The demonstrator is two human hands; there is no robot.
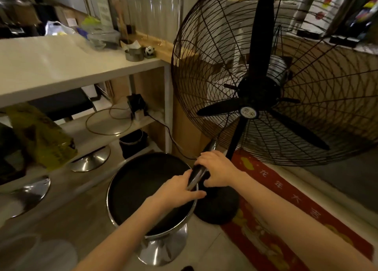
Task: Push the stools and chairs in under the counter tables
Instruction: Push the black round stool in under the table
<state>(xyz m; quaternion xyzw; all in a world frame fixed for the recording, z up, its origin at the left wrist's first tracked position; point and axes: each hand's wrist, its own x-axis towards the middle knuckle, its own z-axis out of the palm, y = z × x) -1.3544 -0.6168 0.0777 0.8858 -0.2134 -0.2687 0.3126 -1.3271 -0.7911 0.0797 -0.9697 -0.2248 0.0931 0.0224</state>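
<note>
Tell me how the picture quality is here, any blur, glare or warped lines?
Head view: wide-angle bending bows the counter table edge and fan cage; motion blur smears the far left and top shelves; glare spots shine on the chrome stool bases; lighting is dim and warm, the black stool seat nearly featureless; both hands stay fairly sharp.

A large black pedestal fan (266, 98) stands on a red mat (286, 219) over pale floor tiles.

Two bare forearms in view, no sleeves reaching the visible part. Left hand (180, 191) and right hand (216, 171) both bare: no gloves, rings, watch or wristbands showing. Nails short and unpainted where visible. Rest of body is out of frame.
</note>
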